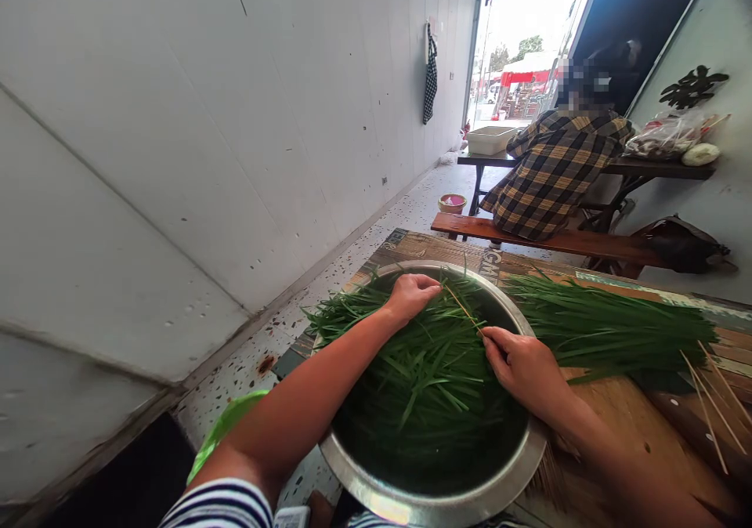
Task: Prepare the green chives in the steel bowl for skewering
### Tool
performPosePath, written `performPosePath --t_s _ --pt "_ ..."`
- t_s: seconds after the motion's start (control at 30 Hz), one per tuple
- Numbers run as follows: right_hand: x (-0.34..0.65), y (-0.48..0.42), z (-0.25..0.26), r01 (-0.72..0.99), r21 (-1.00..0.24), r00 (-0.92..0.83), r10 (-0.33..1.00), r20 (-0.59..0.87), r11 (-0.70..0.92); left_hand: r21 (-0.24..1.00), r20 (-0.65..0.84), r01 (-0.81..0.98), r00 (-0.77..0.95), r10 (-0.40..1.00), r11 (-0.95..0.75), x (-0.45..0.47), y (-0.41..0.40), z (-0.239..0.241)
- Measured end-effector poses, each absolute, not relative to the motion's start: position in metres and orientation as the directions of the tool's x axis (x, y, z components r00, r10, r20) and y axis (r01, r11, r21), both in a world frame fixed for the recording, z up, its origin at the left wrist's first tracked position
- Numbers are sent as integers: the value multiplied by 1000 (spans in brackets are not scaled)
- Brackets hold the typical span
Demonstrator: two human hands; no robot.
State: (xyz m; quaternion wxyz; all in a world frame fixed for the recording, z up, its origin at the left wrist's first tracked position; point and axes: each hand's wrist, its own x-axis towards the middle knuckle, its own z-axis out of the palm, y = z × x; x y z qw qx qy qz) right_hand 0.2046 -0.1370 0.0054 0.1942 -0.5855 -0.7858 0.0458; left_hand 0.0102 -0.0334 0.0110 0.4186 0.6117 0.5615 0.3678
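Note:
A thin bamboo skewer [464, 309] stretches between my hands over a wide steel basin [432, 508]. My left hand [412, 297] pinches at its upper end, above the far part of the basin. Lower down, my right hand [520, 359] grips the other end between thumb and fingers, beside the right rim. Long green garlic chives [423, 371] fill much of the basin, and some hang over its left rim. Whether any chive is on the skewer I cannot tell. A pile of chives [611, 320] lies on the table to the right of the basin.
Loose skewers [708, 410] lie at the right on the wooden table [616, 410]. More skewers [549, 477] show beside the basin. A green bag [226, 426] is at my left. Ahead, a person in a plaid shirt [555, 175] sits on a bench [587, 242], near a white tub [490, 140].

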Motion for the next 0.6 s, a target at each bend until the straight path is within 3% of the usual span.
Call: performPosePath --t_s 0.6 --pt "205 -137 5 901 -285 -251 929 271 327 912 33 400 157 987 -94 10 -33 6"
